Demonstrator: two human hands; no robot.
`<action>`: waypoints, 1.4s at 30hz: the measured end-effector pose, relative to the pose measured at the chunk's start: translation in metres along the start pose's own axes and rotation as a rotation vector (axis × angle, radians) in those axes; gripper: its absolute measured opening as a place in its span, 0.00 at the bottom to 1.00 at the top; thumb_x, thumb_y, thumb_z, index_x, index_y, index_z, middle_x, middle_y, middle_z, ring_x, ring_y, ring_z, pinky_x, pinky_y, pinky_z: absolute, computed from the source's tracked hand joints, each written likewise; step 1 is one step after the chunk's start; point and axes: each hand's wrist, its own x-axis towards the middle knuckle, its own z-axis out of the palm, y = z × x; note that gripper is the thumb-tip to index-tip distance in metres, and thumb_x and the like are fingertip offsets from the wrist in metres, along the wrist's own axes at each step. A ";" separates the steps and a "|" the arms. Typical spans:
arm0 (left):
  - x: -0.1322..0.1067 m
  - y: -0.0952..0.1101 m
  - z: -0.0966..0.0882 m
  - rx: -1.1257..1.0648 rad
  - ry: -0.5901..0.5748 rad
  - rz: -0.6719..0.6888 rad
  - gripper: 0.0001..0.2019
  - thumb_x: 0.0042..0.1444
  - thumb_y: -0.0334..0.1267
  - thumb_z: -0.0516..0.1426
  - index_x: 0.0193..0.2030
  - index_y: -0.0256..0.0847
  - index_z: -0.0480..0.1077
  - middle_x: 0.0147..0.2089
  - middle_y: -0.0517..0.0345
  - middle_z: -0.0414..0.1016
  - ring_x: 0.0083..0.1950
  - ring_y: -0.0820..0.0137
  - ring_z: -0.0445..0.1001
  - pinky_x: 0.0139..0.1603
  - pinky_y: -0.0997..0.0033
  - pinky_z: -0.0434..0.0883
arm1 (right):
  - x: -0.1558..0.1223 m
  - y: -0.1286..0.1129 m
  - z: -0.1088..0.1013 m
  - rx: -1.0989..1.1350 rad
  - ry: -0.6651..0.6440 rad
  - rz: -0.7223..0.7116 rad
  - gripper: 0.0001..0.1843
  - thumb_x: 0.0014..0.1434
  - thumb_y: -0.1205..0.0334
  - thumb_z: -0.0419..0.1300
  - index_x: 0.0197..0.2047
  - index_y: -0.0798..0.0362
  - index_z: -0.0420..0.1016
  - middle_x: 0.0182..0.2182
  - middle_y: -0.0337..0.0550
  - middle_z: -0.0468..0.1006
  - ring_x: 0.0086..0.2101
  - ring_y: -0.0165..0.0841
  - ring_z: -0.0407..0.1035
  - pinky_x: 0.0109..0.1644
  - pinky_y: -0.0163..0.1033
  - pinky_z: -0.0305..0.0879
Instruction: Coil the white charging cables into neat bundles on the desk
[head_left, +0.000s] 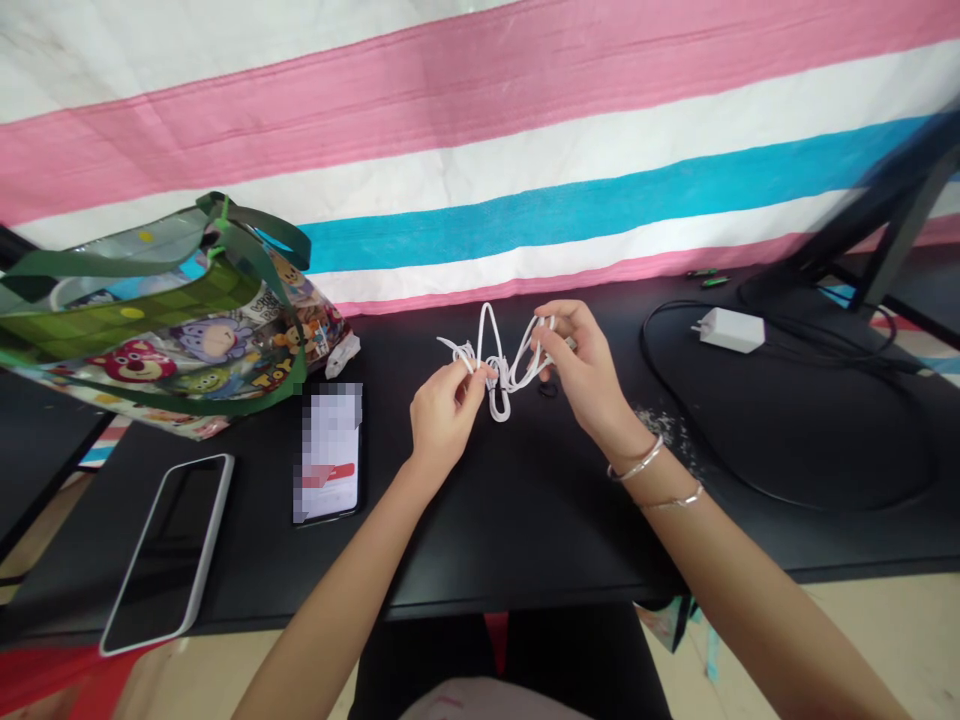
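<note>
Cable looped between both hands

"What's readable on the bench right now?"

"The letters TOY are showing on the side of the cartoon-printed plastic bag."

"And the phone?"

"Its screen is lighting up, but it's pixelated; a red bar is showing, and no words are coming through."

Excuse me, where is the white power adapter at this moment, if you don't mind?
In the head view, the white power adapter lies on the black desk, to the right of the person's right hand, within a loop of black cable.
</note>
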 end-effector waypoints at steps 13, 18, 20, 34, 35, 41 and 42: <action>-0.003 -0.004 0.000 0.161 -0.061 0.281 0.13 0.63 0.41 0.51 0.35 0.40 0.74 0.28 0.61 0.71 0.28 0.75 0.67 0.29 0.78 0.62 | -0.008 0.006 0.005 -0.129 -0.180 -0.104 0.09 0.58 0.63 0.55 0.42 0.49 0.61 0.25 0.32 0.66 0.20 0.23 0.60 0.21 0.31 0.56; -0.002 -0.004 0.001 0.186 -0.091 0.298 0.14 0.62 0.44 0.52 0.32 0.40 0.72 0.25 0.64 0.68 0.25 0.76 0.63 0.26 0.78 0.60 | -0.007 0.005 0.004 -0.146 -0.177 -0.108 0.11 0.58 0.66 0.54 0.44 0.49 0.59 0.22 0.29 0.62 0.17 0.23 0.57 0.21 0.33 0.55; -0.001 -0.004 0.002 0.180 -0.095 0.316 0.13 0.60 0.45 0.55 0.30 0.39 0.71 0.23 0.65 0.65 0.24 0.76 0.61 0.25 0.78 0.59 | -0.007 0.005 0.004 -0.167 -0.166 -0.114 0.12 0.57 0.67 0.54 0.44 0.49 0.60 0.21 0.29 0.61 0.17 0.24 0.57 0.22 0.33 0.56; 0.000 0.000 0.003 0.033 -0.166 0.205 0.15 0.55 0.37 0.58 0.20 0.39 0.61 0.21 0.67 0.60 0.23 0.78 0.58 0.26 0.78 0.57 | -0.004 0.008 0.000 -0.057 -0.244 -0.063 0.12 0.60 0.58 0.56 0.47 0.48 0.61 0.24 0.31 0.63 0.19 0.25 0.59 0.19 0.32 0.56; 0.001 0.000 0.003 0.013 -0.174 0.203 0.15 0.55 0.36 0.58 0.20 0.39 0.60 0.21 0.67 0.60 0.23 0.78 0.58 0.26 0.78 0.57 | -0.004 0.008 0.000 -0.046 -0.260 -0.058 0.13 0.61 0.57 0.56 0.48 0.48 0.61 0.24 0.31 0.63 0.20 0.25 0.59 0.19 0.32 0.56; 0.002 -0.001 0.004 -0.112 -0.186 0.173 0.13 0.56 0.36 0.56 0.22 0.39 0.61 0.21 0.67 0.59 0.23 0.78 0.58 0.26 0.77 0.58 | -0.001 0.008 -0.004 0.012 -0.353 -0.036 0.17 0.61 0.50 0.57 0.49 0.47 0.60 0.28 0.33 0.65 0.20 0.23 0.58 0.18 0.30 0.54; 0.002 -0.002 0.003 -0.120 -0.184 0.165 0.13 0.57 0.37 0.55 0.22 0.39 0.61 0.21 0.67 0.58 0.23 0.78 0.58 0.26 0.77 0.58 | -0.001 0.009 -0.005 0.016 -0.368 -0.033 0.18 0.60 0.49 0.57 0.49 0.47 0.60 0.29 0.33 0.66 0.19 0.22 0.57 0.18 0.30 0.54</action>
